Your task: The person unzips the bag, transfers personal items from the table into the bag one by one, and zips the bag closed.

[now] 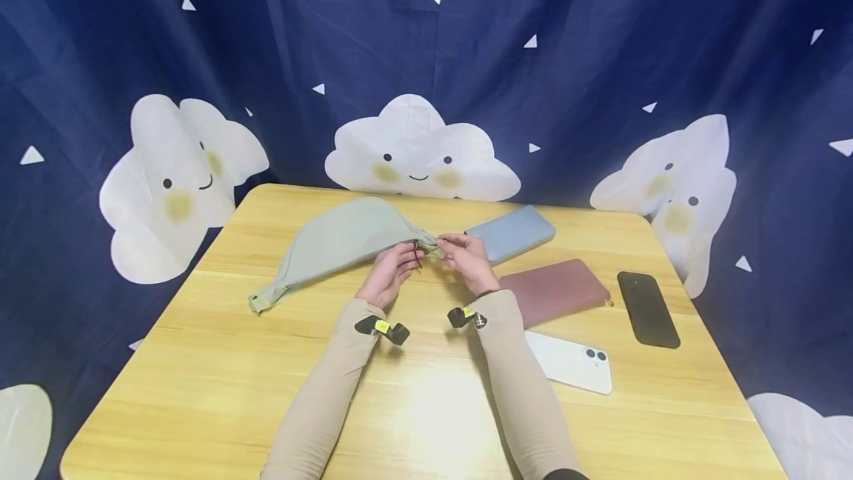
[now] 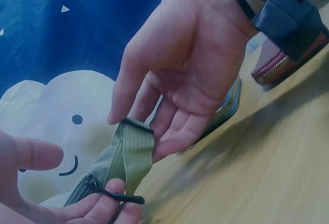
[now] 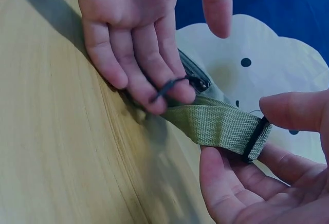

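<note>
A pale green waist bag [image 1: 346, 239] lies on the wooden table, its curved side toward the curtain. My right hand [image 1: 469, 261] pinches the bag's green webbing strap [image 3: 216, 126] at the black slider [image 3: 257, 139], thumb on one side and fingers on the other. My left hand [image 1: 389, 272] is beside the bag's right end, palm up, with its fingers extended under the strap and its thumb held away. Across those fingertips lies the black cord zipper pull [image 3: 172, 84], close to the end of the zipper.
Right of the hands lie a blue zip wallet [image 1: 513, 232] and a mauve zip wallet [image 1: 556, 291]. A white phone [image 1: 569, 363] lies camera side up near the right forearm. Farther right is a black phone [image 1: 648, 310]. Behind the table hangs a blue cloud-print curtain [image 1: 566, 110].
</note>
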Motion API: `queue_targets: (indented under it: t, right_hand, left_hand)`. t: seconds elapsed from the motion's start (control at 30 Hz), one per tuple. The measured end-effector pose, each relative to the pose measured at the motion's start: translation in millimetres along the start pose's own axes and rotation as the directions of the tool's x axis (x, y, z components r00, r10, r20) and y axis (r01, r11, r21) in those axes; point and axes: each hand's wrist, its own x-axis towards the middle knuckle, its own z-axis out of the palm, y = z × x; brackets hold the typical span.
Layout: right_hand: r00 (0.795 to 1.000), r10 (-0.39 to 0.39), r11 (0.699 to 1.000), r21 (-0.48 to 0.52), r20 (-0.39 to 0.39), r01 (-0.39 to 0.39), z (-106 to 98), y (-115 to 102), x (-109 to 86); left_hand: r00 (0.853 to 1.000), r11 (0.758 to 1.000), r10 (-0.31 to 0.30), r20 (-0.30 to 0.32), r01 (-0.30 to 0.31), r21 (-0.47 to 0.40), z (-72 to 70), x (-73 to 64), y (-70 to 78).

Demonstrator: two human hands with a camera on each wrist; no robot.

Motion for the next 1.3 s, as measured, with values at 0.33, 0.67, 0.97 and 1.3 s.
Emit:
queue_targets:
  t: [0.33,0.67,0.97,1.3]
  right_hand:
    - [1.0,-0.002,1.0,-0.011,-0.021,0.002,-3.1,-0.2,-0.8]
    - [0.999,0.002,0.998,-0.07,-0.034,-0.004,-3.3,5.3,1.6]
    - [0.996,-0.036,0.994,-0.103,-0.08,0.028,-1.3,12.1,3.5]
    - [0.992,-0.058,0.991,-0.129,-0.111,0.043,-2.7,13.6,3.6]
  left_hand:
    - [0.999,0.999,-0.034,0.033,0.034,0.009,-7.8,3.9,-2.7]
    - [0.999,0.995,-0.042,0.029,0.04,0.087,-10.3,6.2,-4.9]
    - [0.997,0.987,-0.064,0.049,0.056,0.151,-11.5,7.9,-6.2]
    - [0.996,0.96,-0.052,0.066,0.032,0.277,-16.6,9.1,-4.3]
